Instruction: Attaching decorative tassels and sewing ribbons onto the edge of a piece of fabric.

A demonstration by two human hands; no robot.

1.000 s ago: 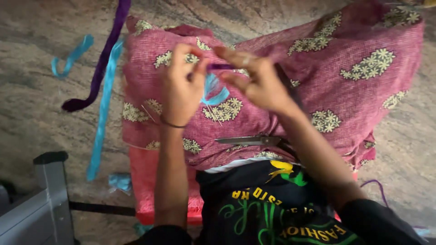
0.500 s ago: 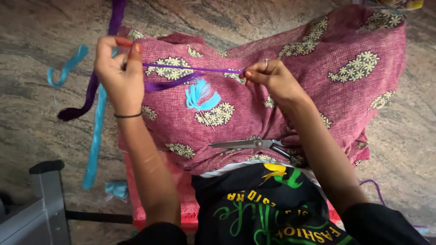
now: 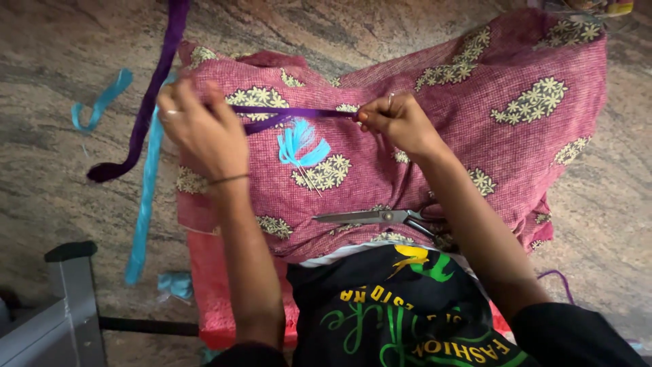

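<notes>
Purple ribbon (image 3: pixel 299 113) stretched taut between both hands, above pink flowered cloth (image 3: pixel 475 136). Left hand (image 3: pixel 200 129) pinching one end, right hand (image 3: pixel 397 122) pinching other. Turquoise tassel (image 3: pixel 302 144) lying on cloth just under ribbon. Scissors (image 3: pixel 380 217) on cloth nearer body. Turquoise ribbon strip (image 3: pixel 144 204) on stone floor (image 3: pixel 41 190), left of cloth.

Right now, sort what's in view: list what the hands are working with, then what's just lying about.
In use:
left hand
right hand
purple ribbon
pink cloth

Lying about:
scissors
blue tassel
blue ribbon
blue scrap
</notes>
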